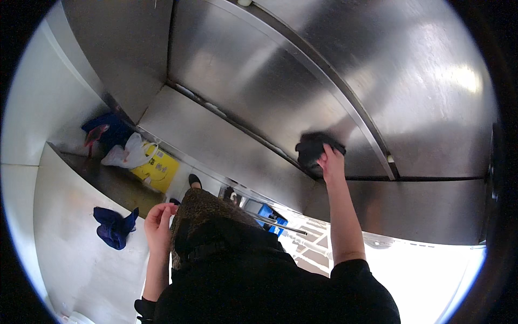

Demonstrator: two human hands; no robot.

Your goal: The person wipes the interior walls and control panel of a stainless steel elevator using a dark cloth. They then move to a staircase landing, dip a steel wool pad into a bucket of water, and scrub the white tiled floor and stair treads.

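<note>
My right hand (331, 162) presses a bunched black cloth (313, 150) against a broad, shiny stainless steel panel (243, 77). The cloth lies near the panel's lower corner, close to a dark seam. My right arm is stretched out straight. Lower on the left, my left hand (159, 222) hangs beside my leopard-patterned garment (200, 206), its fingers loosely curled and nothing visible in them. Near that hand, a crumpled dark blue cloth (116, 227) rests on a pale counter-like surface (77, 251), apart from my fingers.
A raised metal strip (323, 69) crosses the steel panels. Below at left are a yellow box (157, 167) bearing writing, a white plastic bag (131, 153), a dark blue item (109, 127) and a red-handled object (95, 135). Metal tubes (279, 224) and blue containers (265, 212) are beyond my waist.
</note>
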